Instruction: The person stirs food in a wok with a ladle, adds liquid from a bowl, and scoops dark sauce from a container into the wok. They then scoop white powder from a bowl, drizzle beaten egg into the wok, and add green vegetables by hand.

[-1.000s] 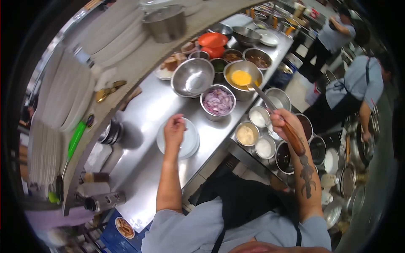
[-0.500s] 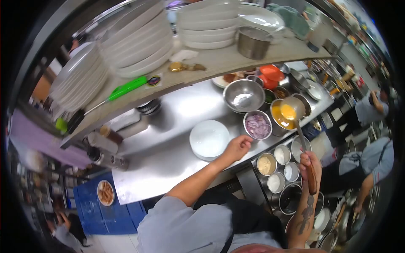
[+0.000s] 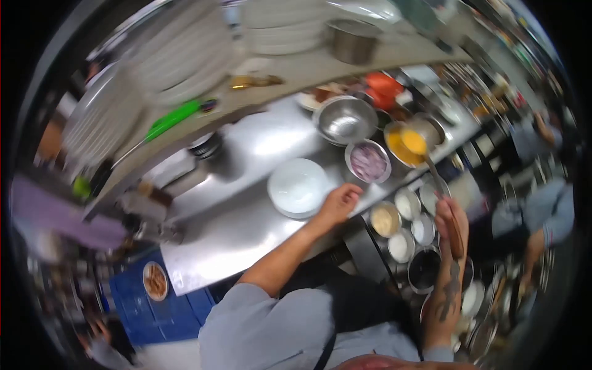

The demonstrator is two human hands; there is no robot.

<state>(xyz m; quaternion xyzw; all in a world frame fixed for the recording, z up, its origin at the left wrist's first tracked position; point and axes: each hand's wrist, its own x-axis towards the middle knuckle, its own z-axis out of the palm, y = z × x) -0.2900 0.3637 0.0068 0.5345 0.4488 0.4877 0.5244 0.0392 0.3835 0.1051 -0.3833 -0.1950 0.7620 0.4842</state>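
Observation:
My right hand point(image 3: 452, 225) grips the wooden handle of a ladle point(image 3: 455, 237). The ladle's metal cup holds yellow liquid point(image 3: 413, 142) that looks like beaten egg, and it hangs over a metal bowl point(image 3: 393, 140) of the same liquid. My left hand point(image 3: 339, 202) hovers at the counter's front edge with its fingers curled in and nothing visible in them. Just beyond it stands a metal bowl of sliced red onion point(image 3: 368, 161). White bowls point(image 3: 298, 187), apparently stacked, sit to its left, and a wide steel bowl point(image 3: 345, 120) is behind the onion.
Stacked white dishes point(image 3: 179, 55), a metal pot point(image 3: 353, 42) and a green-handled tool point(image 3: 172, 120) crowd the shelf above. Small tubs of pale powders point(image 3: 401, 245) sit at the lower right. A plate of food point(image 3: 155, 280) rests on a blue surface. Another person point(image 3: 533, 216) stands at right.
The view has shifted, so the counter and shelf appear further up and left, with more blur. The ladle stays over the yellow liquid's bowl; my left hand keeps its curled shape near the onion.

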